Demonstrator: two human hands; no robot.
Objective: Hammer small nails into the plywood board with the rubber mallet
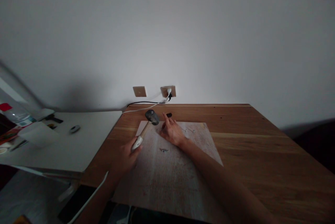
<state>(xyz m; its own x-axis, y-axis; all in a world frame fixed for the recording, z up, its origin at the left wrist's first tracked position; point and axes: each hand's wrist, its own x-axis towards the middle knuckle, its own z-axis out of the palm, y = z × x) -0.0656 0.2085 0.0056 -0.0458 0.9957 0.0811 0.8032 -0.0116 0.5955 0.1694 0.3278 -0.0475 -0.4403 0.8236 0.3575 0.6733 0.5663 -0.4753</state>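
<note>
My left hand (128, 156) is closed around the pale handle of a rubber mallet (151, 117). Its dark head points up and away, just left of my other hand and above the board. My right hand (172, 131) rests at the far part of a worn, whitish board (167, 182), fingers bent together. What its fingertips hold, if anything, is hidden. A small dark object (169, 115) shows right behind those fingers; whether they touch it is unclear. Several small metal nails or screws (164, 150) lie on the board nearer to me. Thin metal pieces (192, 130) show to the right of my right hand.
The board lies on a wooden table (261, 154) against a wall. A socket (168, 91) with plugged-in cables is behind it. At left, a white table (78, 150) holds a bottle (18, 115), a computer mouse (75, 129) and papers (38, 134).
</note>
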